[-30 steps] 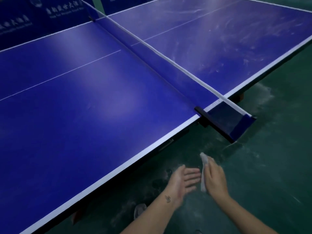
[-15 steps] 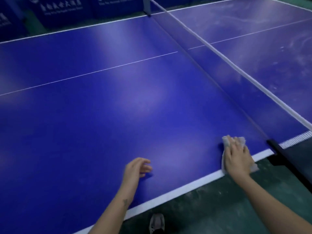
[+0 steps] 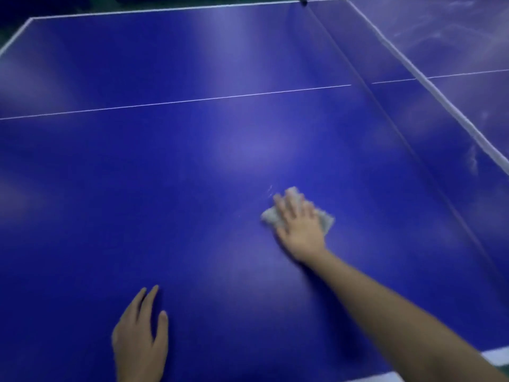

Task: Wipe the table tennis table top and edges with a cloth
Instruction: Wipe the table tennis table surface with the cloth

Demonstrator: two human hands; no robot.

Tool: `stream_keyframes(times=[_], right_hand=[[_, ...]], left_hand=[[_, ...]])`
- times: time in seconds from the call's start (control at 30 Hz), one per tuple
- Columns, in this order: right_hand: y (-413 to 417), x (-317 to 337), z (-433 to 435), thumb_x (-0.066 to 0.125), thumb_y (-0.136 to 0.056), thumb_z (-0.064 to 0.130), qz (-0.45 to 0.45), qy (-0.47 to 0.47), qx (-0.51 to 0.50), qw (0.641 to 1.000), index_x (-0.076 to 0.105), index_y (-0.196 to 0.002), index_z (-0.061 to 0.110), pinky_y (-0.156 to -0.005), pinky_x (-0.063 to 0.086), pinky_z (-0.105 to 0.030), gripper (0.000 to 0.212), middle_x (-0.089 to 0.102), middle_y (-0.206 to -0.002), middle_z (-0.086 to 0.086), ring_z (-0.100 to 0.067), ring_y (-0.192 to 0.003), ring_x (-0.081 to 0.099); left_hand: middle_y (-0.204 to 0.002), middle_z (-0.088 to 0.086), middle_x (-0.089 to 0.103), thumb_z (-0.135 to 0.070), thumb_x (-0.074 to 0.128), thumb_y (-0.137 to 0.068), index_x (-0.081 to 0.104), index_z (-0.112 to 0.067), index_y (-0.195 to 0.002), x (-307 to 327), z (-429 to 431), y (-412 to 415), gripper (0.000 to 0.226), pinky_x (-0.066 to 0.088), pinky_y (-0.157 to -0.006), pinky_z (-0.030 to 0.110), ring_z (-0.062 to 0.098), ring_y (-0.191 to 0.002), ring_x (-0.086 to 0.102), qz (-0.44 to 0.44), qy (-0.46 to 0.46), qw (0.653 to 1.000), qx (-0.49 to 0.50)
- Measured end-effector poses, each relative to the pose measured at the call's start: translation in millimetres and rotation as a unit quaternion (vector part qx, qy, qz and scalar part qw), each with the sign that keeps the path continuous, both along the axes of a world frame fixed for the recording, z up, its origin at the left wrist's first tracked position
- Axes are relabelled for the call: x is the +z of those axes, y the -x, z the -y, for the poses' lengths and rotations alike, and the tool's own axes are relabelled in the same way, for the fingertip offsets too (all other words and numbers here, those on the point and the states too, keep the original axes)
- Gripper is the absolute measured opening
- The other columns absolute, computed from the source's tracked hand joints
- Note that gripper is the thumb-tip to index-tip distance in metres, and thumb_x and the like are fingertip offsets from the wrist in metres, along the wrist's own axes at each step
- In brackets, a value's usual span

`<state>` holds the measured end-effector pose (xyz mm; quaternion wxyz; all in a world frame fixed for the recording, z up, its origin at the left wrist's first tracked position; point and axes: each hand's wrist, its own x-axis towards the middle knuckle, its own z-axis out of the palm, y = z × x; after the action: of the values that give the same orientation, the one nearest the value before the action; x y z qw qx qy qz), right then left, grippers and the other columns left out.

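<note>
**Cloth moving in from the edge onto the open surface**

I am pressing the cloth [image 3: 327, 221] flat against the blue surface [image 3: 165, 188] with my right grip [image 3: 298, 224], fingers straight and spread over it, not curled round it. 1 second ago I was holding the cloth off the surface altogether, over the floor by the net post. Half a second ago it was sitting on the white edge line [image 3: 498, 355] beside that post. Now it is lying well inside the near half, between the near edge and the centre line [image 3: 176, 102], with my arm reaching far forward.

My left grip [image 3: 139, 337] is also lying spread and flat on the surface near the near edge, holding nothing. It was hovering with curled fingers a moment back, so I am judging that it is now bracing me as I lean in.

A faint pale streak [image 3: 270, 190] is showing just beyond my right fingertips, so I am probably heading for it. This half is looking mostly even. The half beyond the net [image 3: 429, 86] is showing whitish smears [image 3: 440, 28], so most of the wiping, and the edges, are still waiting.
</note>
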<state>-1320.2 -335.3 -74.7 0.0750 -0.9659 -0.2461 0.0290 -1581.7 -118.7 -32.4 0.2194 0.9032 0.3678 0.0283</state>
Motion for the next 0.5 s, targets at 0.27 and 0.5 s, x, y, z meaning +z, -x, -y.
stream_keyframes(times=[0.27,0.5], right_hand=[[-44.2,20.3,-96.6,0.031,-0.095,0.028,-0.033,-0.092,0.01,0.995,0.048,-0.129,0.022,-0.096,0.034,-0.04,0.039,0.043,-0.139,-0.012,-0.031,-0.119,0.045],[105.5,7.8,-108.7,0.038,-0.089,0.04,-0.072,-0.073,0.491,0.865,0.047,-0.131,0.036,-0.107,0.033,-0.051,0.043,0.046,-0.141,0.003,-0.029,-0.131,0.04]], left_hand=[[-0.115,0.043,0.052,-0.035,0.026,-0.079,0.056,0.02,-0.111,-27.1,-7.9,26.9,0.07,0.036,-0.088,0.069,0.063,-0.102,0.05,0.008,-0.11,0.987,0.114],[-0.126,0.044,0.043,-0.046,0.022,-0.07,0.048,0.022,-0.119,-29.0,-4.5,35.6,0.088,0.026,-0.101,0.065,0.06,-0.12,0.037,0.012,-0.019,0.984,0.178]])
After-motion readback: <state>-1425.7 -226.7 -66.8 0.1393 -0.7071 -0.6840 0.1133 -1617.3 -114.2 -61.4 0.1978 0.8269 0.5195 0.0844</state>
